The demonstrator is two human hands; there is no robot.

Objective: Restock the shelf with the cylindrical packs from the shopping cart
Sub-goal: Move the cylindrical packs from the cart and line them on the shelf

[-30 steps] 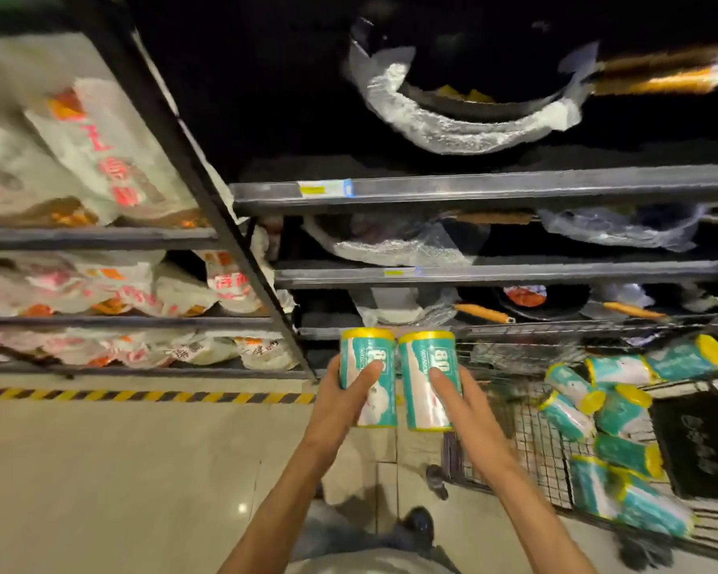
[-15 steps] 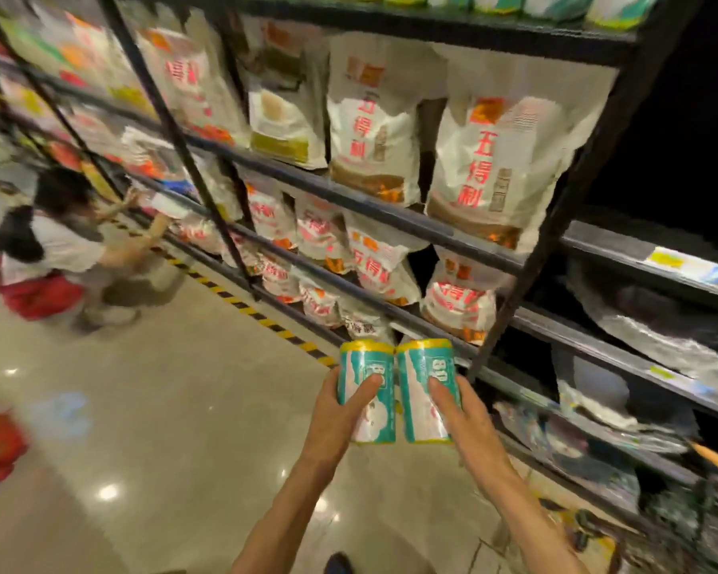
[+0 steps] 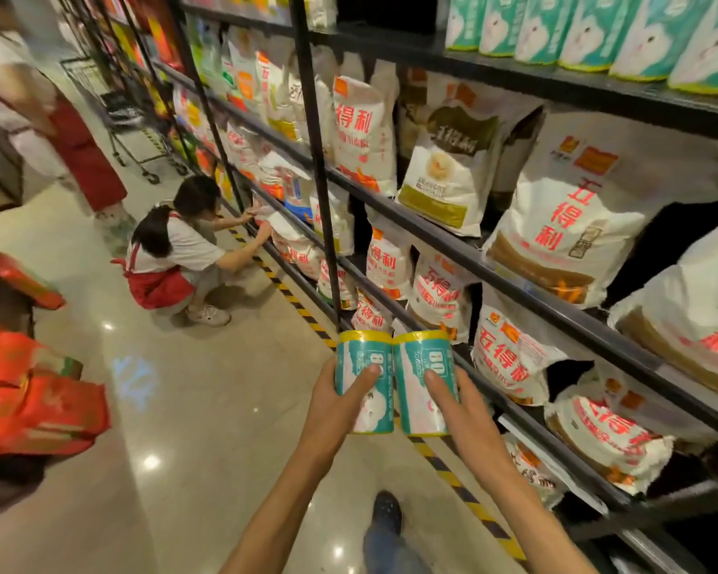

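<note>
Each grip, left hand [image 3: 335,401] and right hand [image 3: 464,412], holds seemingly one pack [image 3: 365,383].

Bare forearms, blue jeans [image 3: 390,548], dark shoe [image 3: 387,507]

Two cylindrical packs, teal wrap with white print and yellow rims: left pack [image 3: 363,383] and right pack [image 3: 425,382]. Both upright, side by side and touching, held out in front of the shelving at the level of the lower boards. Left pack gripped by the left hand [image 3: 336,408], right pack by the right hand [image 3: 465,412]. More matching teal packs [image 3: 589,33] lined upright along the top shelf [image 3: 556,82], upper right.
</note>
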